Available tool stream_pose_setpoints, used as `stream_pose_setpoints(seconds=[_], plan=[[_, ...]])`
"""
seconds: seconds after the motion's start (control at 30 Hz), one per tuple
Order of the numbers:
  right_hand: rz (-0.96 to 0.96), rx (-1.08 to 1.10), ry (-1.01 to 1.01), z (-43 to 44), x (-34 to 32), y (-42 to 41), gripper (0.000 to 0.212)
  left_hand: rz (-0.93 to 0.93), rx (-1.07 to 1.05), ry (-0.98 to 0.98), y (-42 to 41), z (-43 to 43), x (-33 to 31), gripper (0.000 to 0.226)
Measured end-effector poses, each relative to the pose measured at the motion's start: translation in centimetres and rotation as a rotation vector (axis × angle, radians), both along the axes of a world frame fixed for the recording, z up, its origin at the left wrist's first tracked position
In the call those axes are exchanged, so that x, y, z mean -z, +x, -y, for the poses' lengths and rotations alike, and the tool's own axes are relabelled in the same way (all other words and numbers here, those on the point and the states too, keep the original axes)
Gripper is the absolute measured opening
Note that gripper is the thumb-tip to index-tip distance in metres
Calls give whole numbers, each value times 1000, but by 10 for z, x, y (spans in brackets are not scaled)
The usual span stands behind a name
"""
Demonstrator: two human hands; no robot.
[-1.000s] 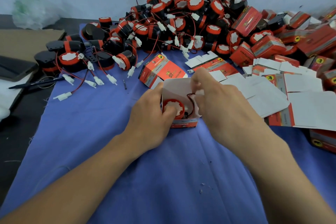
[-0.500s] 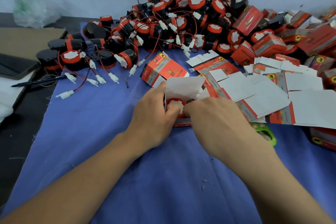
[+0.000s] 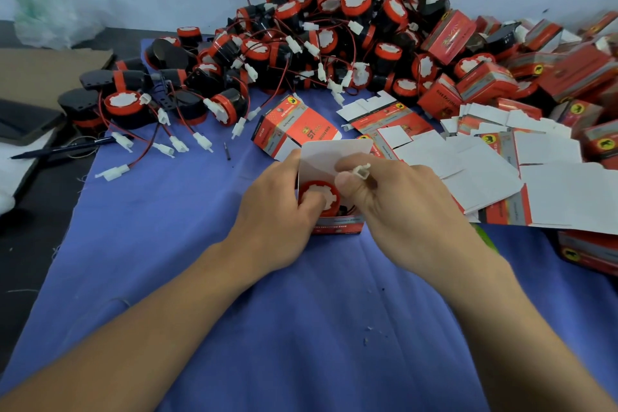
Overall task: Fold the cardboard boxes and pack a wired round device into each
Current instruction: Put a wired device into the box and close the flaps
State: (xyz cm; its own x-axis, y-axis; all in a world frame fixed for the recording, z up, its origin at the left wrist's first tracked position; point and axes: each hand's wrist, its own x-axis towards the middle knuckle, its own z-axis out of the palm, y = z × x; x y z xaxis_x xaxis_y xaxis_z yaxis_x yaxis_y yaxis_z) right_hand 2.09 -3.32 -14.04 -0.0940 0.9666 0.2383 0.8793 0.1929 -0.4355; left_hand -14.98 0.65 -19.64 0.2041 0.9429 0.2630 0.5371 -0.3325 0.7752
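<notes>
Now right hand fingers pinch plug above device; left hand seemingly grips box.

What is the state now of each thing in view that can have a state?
Box, open, lid flap upright.
Round device, seated in the box, red face up.
White connector, outside the box, pinched between fingers.
Left hand, holds the box, a finger on the device.
Right hand, pinches the connector.
Flat boxes, unfolded.
Red boxes at right, closed.
</notes>
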Motion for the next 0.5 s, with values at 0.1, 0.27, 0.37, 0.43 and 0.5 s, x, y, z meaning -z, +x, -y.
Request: stream_pose_setpoints(seconds=[0.1, 0.27, 0.37, 0.43, 0.5], plan=[[65, -20, 90, 3, 0, -1, 46, 3, 10, -10, 0, 0, 0, 43], [-97, -3, 148, 5, -1, -1, 23, 10, 20, -6, 0, 0, 0, 34], [-243, 71, 188, 1, 3, 0, 7, -2, 13, -7, 0, -1, 1, 31], [-290, 86, 162, 0, 5, 2, 12, -4, 5, -4, -1, -2, 2, 26], [-279, 98, 111, -1, 8, 3, 14, -4, 14, -4, -1, -2, 3, 25]])
